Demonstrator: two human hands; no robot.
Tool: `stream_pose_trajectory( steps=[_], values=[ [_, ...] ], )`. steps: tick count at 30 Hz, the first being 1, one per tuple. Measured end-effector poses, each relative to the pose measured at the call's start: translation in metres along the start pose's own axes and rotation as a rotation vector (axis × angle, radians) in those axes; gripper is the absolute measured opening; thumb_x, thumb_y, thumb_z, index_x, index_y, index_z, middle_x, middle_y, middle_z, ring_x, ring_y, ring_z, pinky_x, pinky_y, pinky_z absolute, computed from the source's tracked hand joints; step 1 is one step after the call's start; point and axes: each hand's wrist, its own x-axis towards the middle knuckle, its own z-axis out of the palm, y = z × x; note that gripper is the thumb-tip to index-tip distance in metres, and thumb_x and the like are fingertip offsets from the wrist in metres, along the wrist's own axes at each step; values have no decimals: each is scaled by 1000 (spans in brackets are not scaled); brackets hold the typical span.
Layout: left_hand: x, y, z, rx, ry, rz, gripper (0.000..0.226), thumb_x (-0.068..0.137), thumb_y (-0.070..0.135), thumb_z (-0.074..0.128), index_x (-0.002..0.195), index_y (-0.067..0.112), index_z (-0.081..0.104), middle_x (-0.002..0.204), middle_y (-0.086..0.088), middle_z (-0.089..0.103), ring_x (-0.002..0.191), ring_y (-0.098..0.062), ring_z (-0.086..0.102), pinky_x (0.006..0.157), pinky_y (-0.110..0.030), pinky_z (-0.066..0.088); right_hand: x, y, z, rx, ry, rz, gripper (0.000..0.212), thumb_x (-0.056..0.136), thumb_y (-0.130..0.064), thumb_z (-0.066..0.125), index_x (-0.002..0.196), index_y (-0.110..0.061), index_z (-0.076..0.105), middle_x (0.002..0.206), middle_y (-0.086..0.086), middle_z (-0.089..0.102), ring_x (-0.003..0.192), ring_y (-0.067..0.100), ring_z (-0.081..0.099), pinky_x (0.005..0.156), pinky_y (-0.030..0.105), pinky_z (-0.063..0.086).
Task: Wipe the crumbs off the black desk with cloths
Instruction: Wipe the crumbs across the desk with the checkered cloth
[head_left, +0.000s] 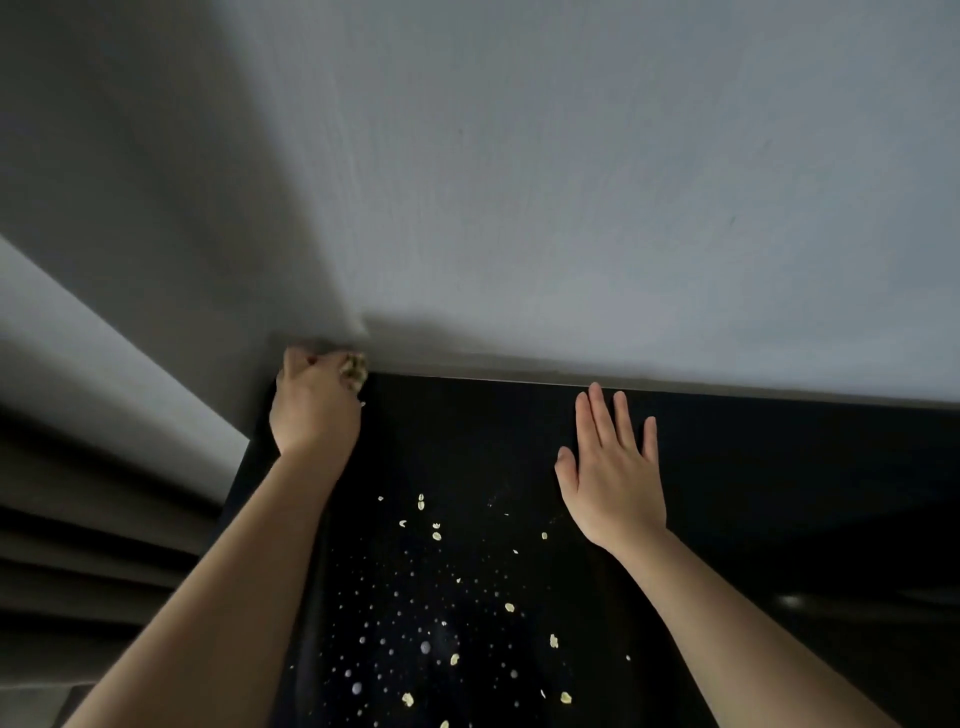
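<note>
Up at the far left corner of the desk (779, 493), your left hand (314, 402) is fisted round a pale wad, which looks like the cloth (354, 370). Your right hand (613, 467) lies flat by the wall (571, 182), fingers straight. The crumbs (436, 535) sit between your arms, nearer you. I'd spread the cloth flatter, then drag steadily one way toward an edge so nothing scatters.

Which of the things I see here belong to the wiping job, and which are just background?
For the job: black desk; crumbs scattered on it; left hand gripping a pale wad, perhaps a cloth; right hand, open.
Just there: grey wall; curtain at the left.
</note>
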Motion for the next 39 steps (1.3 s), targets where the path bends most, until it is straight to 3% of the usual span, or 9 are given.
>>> stream_pose_trajectory(
  steps=[5, 12, 14, 17, 21, 24, 28, 34, 39],
  values=[
    [-14, -1, 15, -38, -56, 30, 42, 85, 4, 52, 120, 23, 66, 117, -10, 50, 99, -32, 54, 74, -34, 40, 0, -1, -1, 4, 5, 4, 68, 89, -51, -4, 149, -17, -6, 163, 4, -2, 149, 26, -3, 120, 52, 3],
    [-105, 16, 26, -160, -223, 468, 36, 84, 6, 61, 110, 30, 69, 105, 6, 54, 92, -13, 58, 67, -31, 55, -2, -2, -6, -2, -10, 2, 77, 87, -51, -4, 154, -15, 4, 163, 3, -1, 150, 25, -4, 120, 51, 2],
    [-113, 14, 18, -210, -244, 534, 32, 84, 6, 63, 105, 29, 71, 100, 10, 53, 87, -7, 59, 64, -23, 54, -2, -2, -5, -5, -11, 0, 76, 87, -51, -4, 154, -15, 3, 163, 3, -2, 150, 25, -4, 120, 51, 2],
    [-86, 6, 3, -263, -117, 443, 37, 78, -1, 61, 98, 27, 74, 93, 13, 49, 73, 1, 52, 64, -5, 41, -1, -2, -6, -4, -16, 6, 77, 87, -51, -5, 154, -16, 3, 163, 3, -2, 150, 24, -5, 121, 51, 2],
    [-18, -15, -3, -95, 86, 129, 33, 86, 7, 55, 112, 21, 70, 109, -9, 52, 96, -32, 56, 72, -38, 48, -1, -2, -5, -10, -7, 8, 74, 88, -52, -6, 153, -17, 0, 163, 3, -2, 149, 25, -4, 120, 50, 1],
    [-1, -19, 1, -21, 39, -53, 35, 90, 12, 49, 118, 22, 67, 115, -14, 48, 104, -36, 49, 80, -42, 44, -1, -2, -4, -20, -2, 11, 71, 87, -53, -8, 149, -18, -7, 163, 3, -2, 149, 25, -4, 120, 50, 0],
    [1, -1, 16, -11, 2, -91, 36, 90, 13, 48, 120, 22, 65, 119, -16, 48, 106, -37, 48, 81, -41, 42, -1, -2, -4, -21, -8, 15, 76, 85, -53, -10, 152, -18, -5, 163, 2, -5, 149, 24, -6, 120, 49, -1],
    [-44, 66, 45, -58, -170, 217, 40, 85, 9, 52, 119, 26, 65, 114, -8, 50, 102, -30, 53, 74, -35, 46, -2, -1, -3, 10, 5, 7, 75, 87, -51, -4, 154, -17, 3, 162, 1, -4, 149, 23, -6, 119, 49, -2],
    [-93, 62, 35, -125, -289, 525, 34, 91, 12, 56, 121, 26, 64, 112, 0, 52, 101, -14, 52, 72, -26, 48, -3, 1, -3, 61, 1, -16, 74, 87, -46, -1, 155, -16, 7, 163, 0, -3, 149, 22, -7, 121, 49, 0]
  ],
)
